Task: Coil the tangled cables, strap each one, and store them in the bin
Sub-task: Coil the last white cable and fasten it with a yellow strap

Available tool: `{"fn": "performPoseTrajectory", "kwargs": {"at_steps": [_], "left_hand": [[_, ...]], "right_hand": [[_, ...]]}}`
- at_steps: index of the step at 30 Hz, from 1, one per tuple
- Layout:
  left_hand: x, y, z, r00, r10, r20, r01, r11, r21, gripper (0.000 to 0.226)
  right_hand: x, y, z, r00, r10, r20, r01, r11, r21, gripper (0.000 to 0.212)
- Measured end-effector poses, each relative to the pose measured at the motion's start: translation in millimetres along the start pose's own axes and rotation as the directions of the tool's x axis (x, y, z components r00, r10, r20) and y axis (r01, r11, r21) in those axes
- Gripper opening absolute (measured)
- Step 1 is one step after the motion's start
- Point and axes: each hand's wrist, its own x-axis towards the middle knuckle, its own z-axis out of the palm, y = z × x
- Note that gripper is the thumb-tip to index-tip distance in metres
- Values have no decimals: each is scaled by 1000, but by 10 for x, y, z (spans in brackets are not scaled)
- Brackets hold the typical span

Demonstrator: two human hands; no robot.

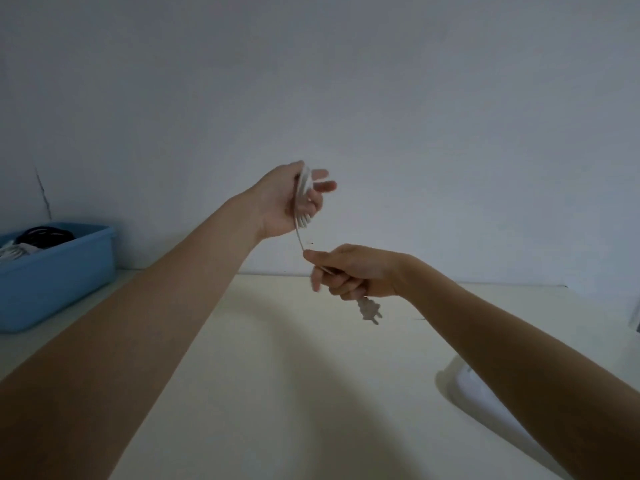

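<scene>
My left hand (287, 202) is raised above the table and holds a white cable (304, 199) wound in several loops around its fingers. A short straight length of the cable runs down to my right hand (349, 271), which grips it in a fist. The cable's plug (370, 310) hangs out below my right hand. The blue bin (59, 271) stands at the left on the table and holds a black coil (45, 234) and a white coil (12, 252).
The cream table (277, 375) meets a plain white wall behind. A white object (464, 386) lies at the right under my right forearm. Something pale shows at the frame's right edge (635, 317).
</scene>
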Motion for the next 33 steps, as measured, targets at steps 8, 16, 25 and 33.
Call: {"fn": "performPoseTrajectory", "kwargs": {"at_steps": [8,16,25,33], "left_hand": [[-258,-129,-131,775,-507,378,247,793,557,52],[-289,-119,-291,783,-557,277,377,779,502,54],[-360,-180,-443,773,-627,98,445,645,621,47],[-350,-286,-359,820,-543,183,331,711,621,48]], "right_hand": [[-123,-51,-355,993,2,-114,-22,986,-167,22],[-151,-251,-456,983,16,-185,-31,997,-78,50],[-146,-382,-417,960,-231,-159,267,929,258,20],[117,-165,5,943,-294,-157,333,815,474,19]]}}
